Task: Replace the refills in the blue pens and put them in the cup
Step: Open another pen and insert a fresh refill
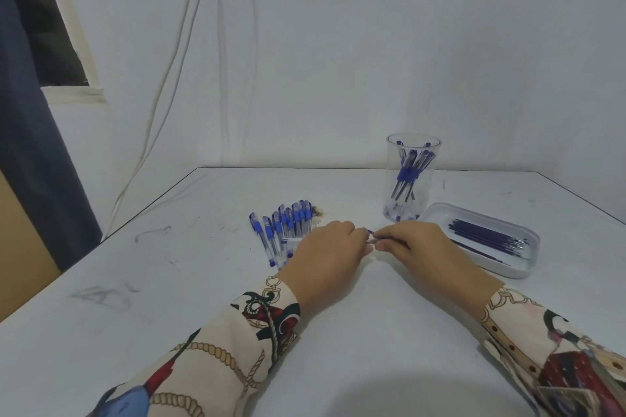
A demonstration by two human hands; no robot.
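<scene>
I see a scuffed white tabletop (169, 281), white cables (162, 85) hanging down the far wall, and a dark curtain (27, 112) at left.

A white counter (169, 298) fills the lower half of the view, its surface scuffed with grey smudges and dark scratches, and it has a thin dark edge along the left and far sides. Behind it stands a plain pale wall (372, 61), evenly lit with a cool bluish cast. White cables (176, 54) hang down the wall from a fixture at the top and run behind the counter's left corner. At the left hangs a dark blue curtain (30, 145) beside a window recess (50, 27) with a cream frame.
</scene>
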